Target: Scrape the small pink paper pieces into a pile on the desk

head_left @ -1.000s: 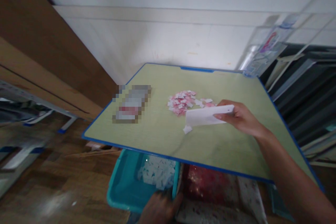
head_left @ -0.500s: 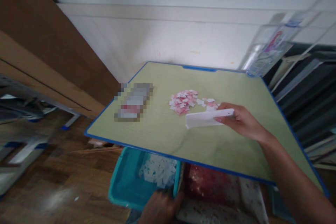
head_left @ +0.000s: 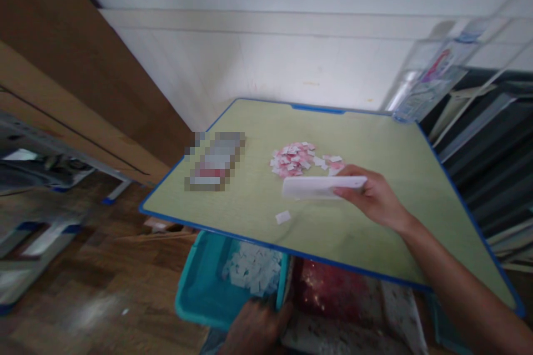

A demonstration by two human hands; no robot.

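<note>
right hand (head_left: 377, 198) clasps white strip (head_left: 308, 186); left hand (head_left: 255, 326) grips teal basin (head_left: 182, 300).

Indoors, kind of room unclear; wood-look floor (head_left: 141, 283), white wall (head_left: 283, 61), table (head_left: 375, 138)

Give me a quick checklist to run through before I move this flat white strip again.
1. Flat white strip held in right hand: ok, by its right end.
2. Left hand gripping teal bin: cannot tell, fingers indistinct.
3. Strip touching tabletop: cannot tell.
4. Pieces all in one pile: not ok, one scrap lies apart.
5. Bottle standing: ok, far right corner.
</note>
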